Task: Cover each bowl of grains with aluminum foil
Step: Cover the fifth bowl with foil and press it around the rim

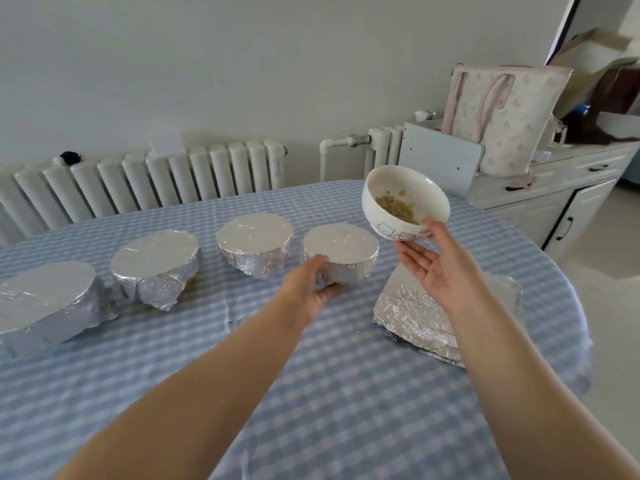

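Blue-and-white checked table [346,393] nearest. Left hand [308,285] curls around foil-covered bowl [341,252], 12 o'clock. Right hand [433,261], 1 o'clock, fingers nearly straight, props tilted white ceramic bowl of grains [405,202] aloft; crumpled aluminium foil sheets [412,313] below. Risk: barely gripped, tilted bowl slips, spilling grains.

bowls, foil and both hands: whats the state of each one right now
white bowl: uncovered, tilted, grains inside, lifted off the table
four foil-covered bowls: wrapped, standing in a row
foil sheets: stacked flat on the tablecloth
left hand: gripping the side of the rightmost covered bowl
right hand: palm up, fingertips under the white bowl, thumb on its side
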A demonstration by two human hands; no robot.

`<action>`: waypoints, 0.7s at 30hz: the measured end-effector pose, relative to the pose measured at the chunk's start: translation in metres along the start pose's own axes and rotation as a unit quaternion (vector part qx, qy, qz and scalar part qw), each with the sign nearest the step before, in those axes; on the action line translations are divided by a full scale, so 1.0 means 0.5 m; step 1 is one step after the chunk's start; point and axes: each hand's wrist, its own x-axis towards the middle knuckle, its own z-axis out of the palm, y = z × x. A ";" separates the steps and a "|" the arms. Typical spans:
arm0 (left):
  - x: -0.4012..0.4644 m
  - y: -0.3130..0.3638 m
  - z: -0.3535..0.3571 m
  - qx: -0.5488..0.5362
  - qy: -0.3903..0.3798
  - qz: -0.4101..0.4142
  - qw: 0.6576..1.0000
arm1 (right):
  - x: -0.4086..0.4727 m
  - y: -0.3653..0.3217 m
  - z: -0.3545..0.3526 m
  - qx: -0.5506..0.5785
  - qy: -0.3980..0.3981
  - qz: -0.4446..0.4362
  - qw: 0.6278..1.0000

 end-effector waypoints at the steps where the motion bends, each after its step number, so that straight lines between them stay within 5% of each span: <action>1: 0.018 0.000 0.013 -0.009 0.006 0.003 1.000 | -0.015 -0.006 -0.003 0.000 -0.004 -0.007 1.000; 12: 0.210 0.013 0.004 -0.007 -0.022 0.029 0.999 | -0.123 0.038 -0.056 -0.123 -0.031 0.060 0.990; 21: -0.004 0.012 -0.115 0.096 -0.108 0.063 0.987 | -0.170 0.136 -0.044 -0.264 -0.093 0.149 0.949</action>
